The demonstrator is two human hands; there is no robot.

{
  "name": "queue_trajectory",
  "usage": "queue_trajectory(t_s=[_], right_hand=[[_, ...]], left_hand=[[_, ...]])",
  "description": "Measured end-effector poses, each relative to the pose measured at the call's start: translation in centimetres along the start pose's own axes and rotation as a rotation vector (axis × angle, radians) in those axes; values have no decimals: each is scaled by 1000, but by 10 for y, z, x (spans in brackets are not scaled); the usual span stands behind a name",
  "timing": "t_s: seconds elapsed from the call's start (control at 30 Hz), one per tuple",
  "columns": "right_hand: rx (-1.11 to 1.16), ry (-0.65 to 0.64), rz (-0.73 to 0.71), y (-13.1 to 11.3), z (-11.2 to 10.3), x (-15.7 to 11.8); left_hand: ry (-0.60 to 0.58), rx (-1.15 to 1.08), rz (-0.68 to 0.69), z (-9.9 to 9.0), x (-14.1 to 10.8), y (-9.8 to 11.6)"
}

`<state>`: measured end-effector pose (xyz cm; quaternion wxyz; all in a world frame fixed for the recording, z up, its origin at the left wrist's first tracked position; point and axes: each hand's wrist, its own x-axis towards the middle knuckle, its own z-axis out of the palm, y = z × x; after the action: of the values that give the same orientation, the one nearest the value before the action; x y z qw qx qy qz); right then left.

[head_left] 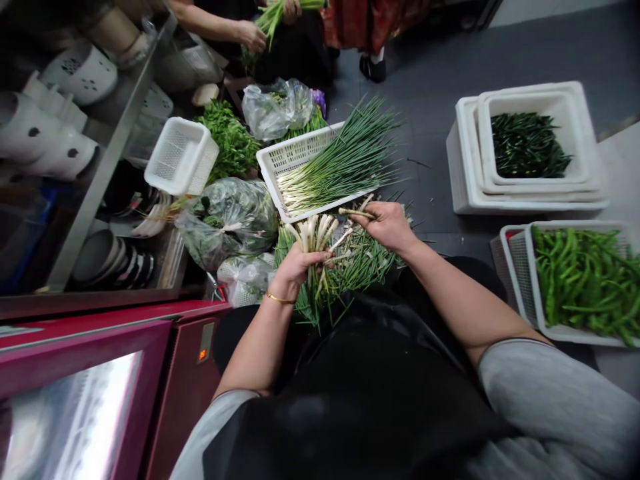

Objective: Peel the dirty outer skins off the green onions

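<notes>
My left hand (299,267) is closed round a bunch of scallions (313,231), their pale root ends pointing up and away and the green leaves hanging below. To its right, my right hand (387,227) pinches a few stalks with brownish, dry-looking ends (357,214). Under both hands spreads a heap of loose green leaves and peeled scraps (373,263). Just beyond stands a white slotted basket (290,155), where long scallions (340,160) lie with white ends left and green tips over the right rim.
Bagged greens (233,217) and leafy herbs (225,137) lie left, near a small white basket (175,157) and a shelf (115,143). At right are stacked white bins (463,160) and a basket of green peppers (585,280). Another person's hand (253,35) holds greens ahead.
</notes>
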<state>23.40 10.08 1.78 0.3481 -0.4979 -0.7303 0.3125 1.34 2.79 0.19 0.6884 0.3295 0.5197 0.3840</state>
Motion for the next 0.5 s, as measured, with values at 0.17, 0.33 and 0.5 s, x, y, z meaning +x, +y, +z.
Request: queue_trajectory(t_s=[0.17, 0.33, 0.5], right_hand=[[-84, 181, 163, 21, -18, 11], [-361, -158, 301, 29, -2, 14], [-131, -152, 153, 9, 15, 6]], left_hand=[[67, -62, -15, -3, -2, 0], [135, -137, 74, 3, 1, -1], [174, -152, 71, 8, 5, -3]])
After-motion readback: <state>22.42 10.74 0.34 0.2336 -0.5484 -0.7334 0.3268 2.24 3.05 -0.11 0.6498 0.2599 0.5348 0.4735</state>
